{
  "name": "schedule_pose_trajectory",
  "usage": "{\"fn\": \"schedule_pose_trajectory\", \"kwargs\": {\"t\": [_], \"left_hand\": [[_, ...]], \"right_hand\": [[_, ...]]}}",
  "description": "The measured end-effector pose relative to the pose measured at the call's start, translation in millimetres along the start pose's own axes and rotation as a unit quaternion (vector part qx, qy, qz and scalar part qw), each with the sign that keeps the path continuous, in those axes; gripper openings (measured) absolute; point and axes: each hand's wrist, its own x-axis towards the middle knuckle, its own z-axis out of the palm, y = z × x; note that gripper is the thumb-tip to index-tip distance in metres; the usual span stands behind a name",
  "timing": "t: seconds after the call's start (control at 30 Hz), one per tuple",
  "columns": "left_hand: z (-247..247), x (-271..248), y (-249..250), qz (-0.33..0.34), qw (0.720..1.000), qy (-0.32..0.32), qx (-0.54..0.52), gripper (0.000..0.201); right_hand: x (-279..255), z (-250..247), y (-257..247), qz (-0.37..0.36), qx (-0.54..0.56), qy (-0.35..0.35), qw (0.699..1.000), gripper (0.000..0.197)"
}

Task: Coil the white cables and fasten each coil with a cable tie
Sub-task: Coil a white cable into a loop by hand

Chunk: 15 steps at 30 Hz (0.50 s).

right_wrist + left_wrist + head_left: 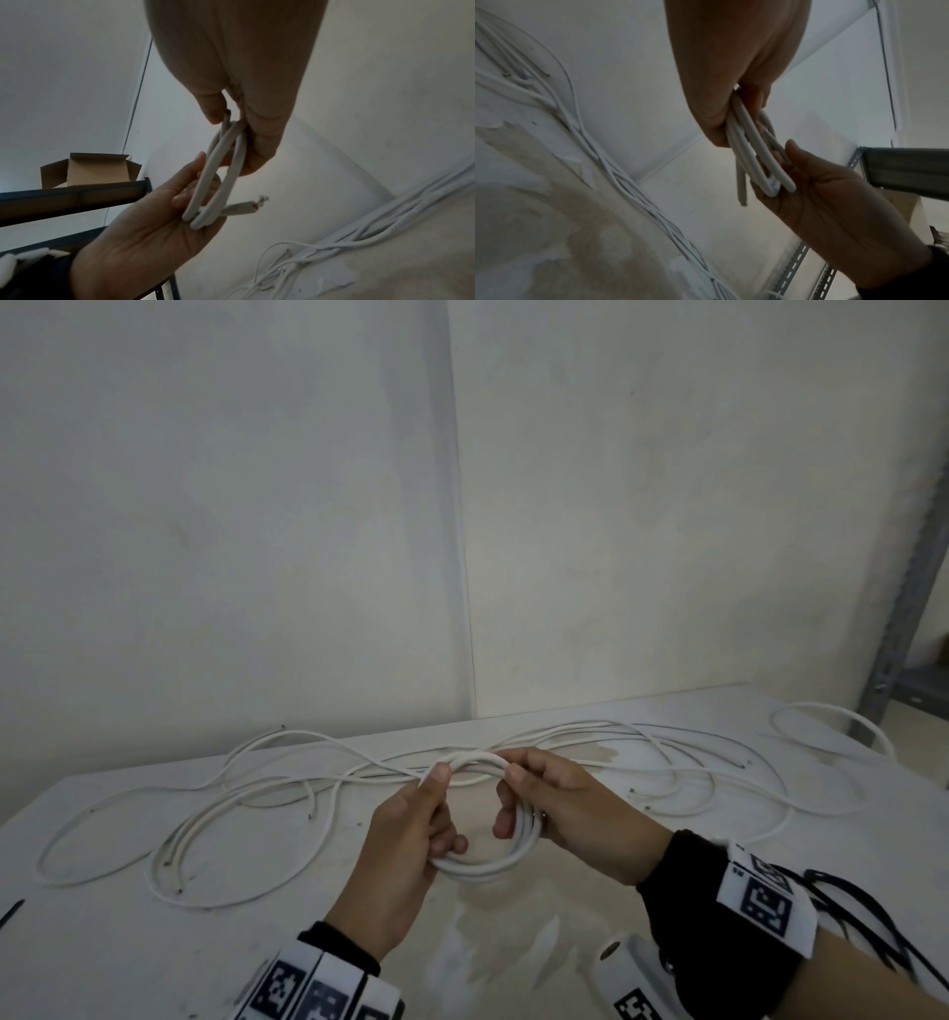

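Note:
A small coil of white cable (488, 865) hangs just above the table's middle, held between both hands. My left hand (447, 809) grips its left side, thumb on the top arc and fingers curled through the loop. My right hand (513, 801) grips the right side the same way. In the left wrist view the coil (752, 146) runs from my left hand (731, 91) to the right hand (821, 192). The right wrist view shows the coil (218, 162) and its bare-wired free end (246, 209) sticking out past my left hand (159, 227).
Several loose white cables (257, 793) sprawl across the white table (154, 958) behind the hands, up to the wall. A black cable tie (10, 914) lies at the left edge, more black ties (847, 901) by my right wrist. A metal shelf upright (904, 608) stands at the right, with a cardboard box (95, 170) on the shelf.

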Motion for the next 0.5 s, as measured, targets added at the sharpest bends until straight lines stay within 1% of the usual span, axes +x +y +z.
{"fn": "schedule_pose_trajectory", "kwargs": {"t": [0.07, 0.13, 0.23, 0.3, 0.37, 0.5], "left_hand": [[-1, 1, -3, -0.024, 1.0, -0.019, 0.007, 0.036], [-3, 1, -2, -0.065, 0.996, -0.057, 0.026, 0.04], [1, 1, 2, -0.111, 0.985, -0.111, 0.069, 0.048], [9, 1, 0, -0.105, 0.982, -0.126, 0.096, 0.049], [21, 0, -3, -0.089, 0.981, -0.124, 0.12, 0.046], [41, -5, -8, -0.072, 0.986, -0.103, 0.108, 0.041]], "right_hand": [[-3, -3, 1, -0.017, -0.043, 0.006, 0.999, 0.021], [-7, -7, 1, -0.027, -0.092, 0.003, 0.995, 0.02], [-15, -14, 2, -0.015, -0.147, -0.015, 0.989, 0.019], [-20, -17, 2, -0.005, -0.172, -0.026, 0.985, 0.021], [-25, -22, 0, -0.003, -0.182, -0.028, 0.983, 0.021], [-37, -34, -2, -0.001, -0.161, -0.005, 0.987, 0.021]]}}
